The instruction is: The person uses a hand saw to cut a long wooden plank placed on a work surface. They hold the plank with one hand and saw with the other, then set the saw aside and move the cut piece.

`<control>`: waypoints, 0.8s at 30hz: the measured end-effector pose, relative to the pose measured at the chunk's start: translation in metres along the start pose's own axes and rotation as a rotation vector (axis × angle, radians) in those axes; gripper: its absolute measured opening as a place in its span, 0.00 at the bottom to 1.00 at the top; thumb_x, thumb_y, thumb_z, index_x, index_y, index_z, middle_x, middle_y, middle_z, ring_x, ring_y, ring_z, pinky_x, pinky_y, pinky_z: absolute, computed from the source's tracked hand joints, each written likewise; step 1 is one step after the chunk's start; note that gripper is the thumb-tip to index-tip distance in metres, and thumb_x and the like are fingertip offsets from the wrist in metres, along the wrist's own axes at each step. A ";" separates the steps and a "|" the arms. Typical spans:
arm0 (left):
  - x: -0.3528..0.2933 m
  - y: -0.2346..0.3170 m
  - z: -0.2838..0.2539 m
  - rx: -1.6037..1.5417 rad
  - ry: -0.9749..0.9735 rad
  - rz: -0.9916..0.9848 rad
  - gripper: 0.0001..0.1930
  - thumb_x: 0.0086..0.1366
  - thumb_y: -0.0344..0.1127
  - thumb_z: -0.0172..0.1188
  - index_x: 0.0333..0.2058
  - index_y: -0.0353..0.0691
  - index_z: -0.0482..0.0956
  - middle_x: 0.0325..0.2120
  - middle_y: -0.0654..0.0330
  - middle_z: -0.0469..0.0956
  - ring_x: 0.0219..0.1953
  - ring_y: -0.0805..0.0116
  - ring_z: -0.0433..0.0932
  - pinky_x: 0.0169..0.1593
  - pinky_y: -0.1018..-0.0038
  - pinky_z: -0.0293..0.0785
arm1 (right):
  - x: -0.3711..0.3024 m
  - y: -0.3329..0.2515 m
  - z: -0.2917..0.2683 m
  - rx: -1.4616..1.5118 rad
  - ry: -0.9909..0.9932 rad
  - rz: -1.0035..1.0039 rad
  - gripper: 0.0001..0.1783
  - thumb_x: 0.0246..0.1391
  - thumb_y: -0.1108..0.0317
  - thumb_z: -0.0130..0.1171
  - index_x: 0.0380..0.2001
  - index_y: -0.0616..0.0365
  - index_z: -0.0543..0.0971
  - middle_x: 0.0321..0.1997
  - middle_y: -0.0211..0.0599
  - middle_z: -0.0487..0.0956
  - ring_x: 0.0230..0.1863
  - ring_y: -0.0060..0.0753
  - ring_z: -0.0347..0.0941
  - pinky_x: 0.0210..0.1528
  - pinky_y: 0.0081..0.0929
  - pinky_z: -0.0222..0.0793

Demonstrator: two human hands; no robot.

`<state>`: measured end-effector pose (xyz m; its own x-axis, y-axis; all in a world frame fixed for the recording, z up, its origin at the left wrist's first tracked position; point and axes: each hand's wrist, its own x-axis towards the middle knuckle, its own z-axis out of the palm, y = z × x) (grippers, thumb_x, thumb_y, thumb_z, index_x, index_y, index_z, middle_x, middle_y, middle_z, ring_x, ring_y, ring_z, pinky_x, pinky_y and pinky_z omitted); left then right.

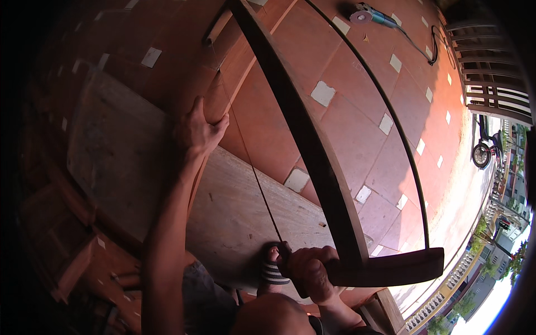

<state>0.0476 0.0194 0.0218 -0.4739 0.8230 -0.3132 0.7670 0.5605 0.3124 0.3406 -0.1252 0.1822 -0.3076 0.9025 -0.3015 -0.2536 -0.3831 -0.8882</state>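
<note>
My right hand (311,272) is closed round the handle end of a wooden frame saw (296,117). The saw slants from the lower right to the top of the view. Its thin blade (251,158) runs up to a curved piece of wood (215,100), where it appears to meet the wood's upper part. My left hand (202,129) grips that wood, thumb on the right side and a finger pointing up along it. Below the wood lies a pale wooden board (240,195). The far end of the saw is partly in shadow.
A foot in a striped sandal (273,272) is on the board beside my right hand. On the tiled floor (357,106) lies an angle grinder (371,15) with its cord. A slatted wooden piece (491,64) and a motorbike (483,151) stand at the right. Dark wooden parts (72,262) sit lower left.
</note>
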 end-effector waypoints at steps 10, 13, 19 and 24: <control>-0.002 0.004 0.005 0.029 0.021 0.082 0.43 0.62 0.61 0.68 0.68 0.42 0.69 0.53 0.40 0.82 0.57 0.38 0.81 0.60 0.51 0.79 | 0.187 0.037 0.051 0.057 0.226 -0.068 0.17 0.70 0.67 0.62 0.26 0.64 0.76 0.18 0.32 0.76 0.15 0.21 0.70 0.16 0.25 0.64; -0.001 0.011 0.003 -0.014 0.040 0.057 0.42 0.61 0.58 0.70 0.67 0.40 0.70 0.53 0.40 0.82 0.57 0.38 0.81 0.61 0.52 0.79 | 0.108 0.034 0.027 0.016 0.224 -0.063 0.16 0.71 0.66 0.61 0.29 0.63 0.76 0.20 0.35 0.77 0.19 0.25 0.72 0.24 0.28 0.69; 0.006 -0.006 0.019 -0.118 0.078 0.111 0.41 0.58 0.49 0.76 0.66 0.39 0.71 0.52 0.39 0.82 0.55 0.37 0.82 0.60 0.51 0.79 | -0.040 -0.007 -0.027 -0.110 -0.081 0.079 0.17 0.74 0.60 0.57 0.32 0.57 0.69 0.25 0.42 0.77 0.28 0.37 0.75 0.38 0.40 0.75; 0.004 -0.001 0.008 0.027 0.081 0.101 0.37 0.62 0.58 0.69 0.63 0.43 0.71 0.47 0.41 0.85 0.52 0.39 0.84 0.54 0.46 0.82 | 0.104 0.052 0.020 0.066 0.135 -0.059 0.18 0.72 0.64 0.60 0.28 0.58 0.69 0.21 0.35 0.73 0.22 0.29 0.69 0.27 0.32 0.68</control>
<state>0.0483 0.0212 0.0130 -0.4259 0.8808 -0.2071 0.8235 0.4722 0.3145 0.2774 -0.0547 0.1114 -0.1657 0.9404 -0.2969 -0.3285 -0.3365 -0.8825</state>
